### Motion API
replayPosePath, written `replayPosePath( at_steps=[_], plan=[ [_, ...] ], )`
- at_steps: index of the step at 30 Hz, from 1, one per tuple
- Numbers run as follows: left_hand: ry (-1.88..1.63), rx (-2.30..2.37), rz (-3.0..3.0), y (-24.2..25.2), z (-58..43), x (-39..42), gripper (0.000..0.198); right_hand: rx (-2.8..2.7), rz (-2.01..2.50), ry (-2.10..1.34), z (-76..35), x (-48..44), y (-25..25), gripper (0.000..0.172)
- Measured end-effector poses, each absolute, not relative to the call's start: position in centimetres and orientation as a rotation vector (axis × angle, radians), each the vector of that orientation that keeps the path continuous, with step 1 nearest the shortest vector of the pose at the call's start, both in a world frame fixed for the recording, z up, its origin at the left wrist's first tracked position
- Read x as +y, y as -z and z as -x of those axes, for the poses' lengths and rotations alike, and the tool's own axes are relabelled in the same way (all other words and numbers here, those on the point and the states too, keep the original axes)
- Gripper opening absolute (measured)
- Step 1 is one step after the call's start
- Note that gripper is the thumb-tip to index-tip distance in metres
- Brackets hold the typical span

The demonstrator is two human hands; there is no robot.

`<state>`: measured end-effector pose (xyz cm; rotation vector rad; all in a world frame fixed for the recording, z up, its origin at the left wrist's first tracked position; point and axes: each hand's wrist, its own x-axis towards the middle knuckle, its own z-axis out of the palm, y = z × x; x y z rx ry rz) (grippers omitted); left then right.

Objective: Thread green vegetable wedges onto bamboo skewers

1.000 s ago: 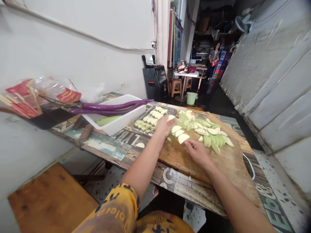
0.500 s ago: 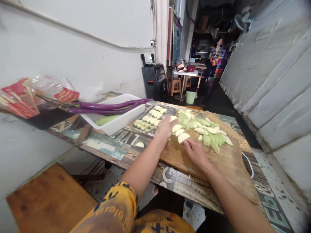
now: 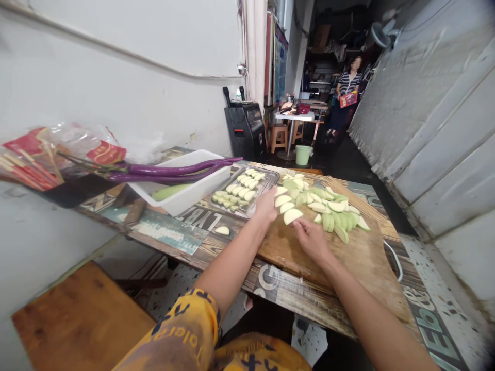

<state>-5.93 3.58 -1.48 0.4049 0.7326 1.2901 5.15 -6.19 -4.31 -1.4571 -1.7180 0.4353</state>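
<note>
A row of pale green half-moon vegetable slices runs between my hands over the wooden cutting board. My left hand is closed at the left side of this row, its fingertips partly hidden. With thumb and fingers, my right hand pinches the lower edge of the nearest slice. Whether a stick runs through the slices I cannot make out. A heap of similar slices covers the far part of the board. More slices lie in rows in a clear tray to the left.
Long purple eggplants rest across a white bin. Left of it are plastic bags and red-and-pale sticks. One loose slice lies on the table. A person stands far back, holding a red box.
My left hand has shifted slightly right and turned, close to the row of slices. The right hand stays almost in place. The far person has moved slightly right.
</note>
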Motion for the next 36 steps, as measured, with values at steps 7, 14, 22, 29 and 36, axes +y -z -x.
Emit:
replayPosePath(
  at_steps=[7, 14, 22, 29, 36],
  plan=[
    [-1.246, 0.664, -0.42, 1.0, 6.5, 3.6, 0.014, -1.726, 1.499, -0.454, -5.5, -5.9, 4.4, 0.031],
    [-1.327, 0.673, -0.35, 0.9, 7.3, 4.4, 0.014, -1.808, 1.608, -0.282, -5.7, -6.2, 4.9, 0.027],
    [-1.523, 0.885, -0.871, 2.4, 5.1, 2.0, 0.014, -1.403, 1.544, -0.135, -6.2, -6.7, 3.9, 0.033],
    [-0.829, 0.801, -2.399, 4.5, 2.9, -2.6, 0.017, -1.357, 1.56, 0.103, -8.1, -5.4, 1.1, 0.032],
    [-0.498, 0.71, -2.641, 4.2, 2.7, -2.7, 0.029, -2.07, 1.671, -0.004, -5.0, 2.1, -0.8, 0.026]
  ],
)
